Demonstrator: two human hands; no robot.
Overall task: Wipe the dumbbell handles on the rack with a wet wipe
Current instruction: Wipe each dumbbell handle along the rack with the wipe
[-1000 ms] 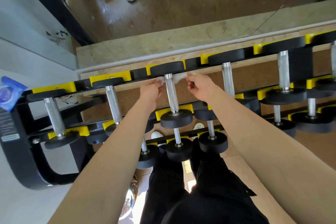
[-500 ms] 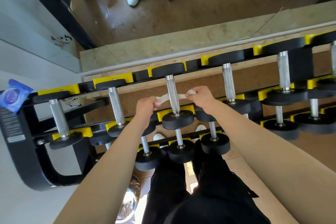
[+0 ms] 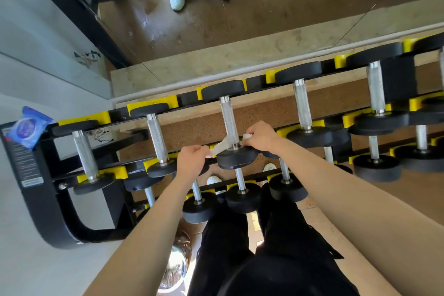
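Observation:
A black and yellow rack (image 3: 38, 175) carries rows of black dumbbells with silver knurled handles. A white wet wipe (image 3: 222, 145) is looped behind the near end of the middle top-row dumbbell handle (image 3: 228, 120), just above its front weight. My left hand (image 3: 192, 163) grips the wipe's left end, lower and nearer to me. Pinching the wipe's right end, my right hand (image 3: 260, 136) sits beside the handle. The wipe is stretched taut between both hands.
A blue wet wipe pack (image 3: 27, 127) sits on the rack's left end. More dumbbells (image 3: 302, 106) lie left and right on the top row and on the lower rows (image 3: 242, 196). A mirror (image 3: 240, 14) stands behind the rack. A shiny bin (image 3: 175, 264) sits on the floor below.
Both hands have slid the stretched wipe down the handle from its far end toward me, to the near weight. The left hand now sits lower than the right.

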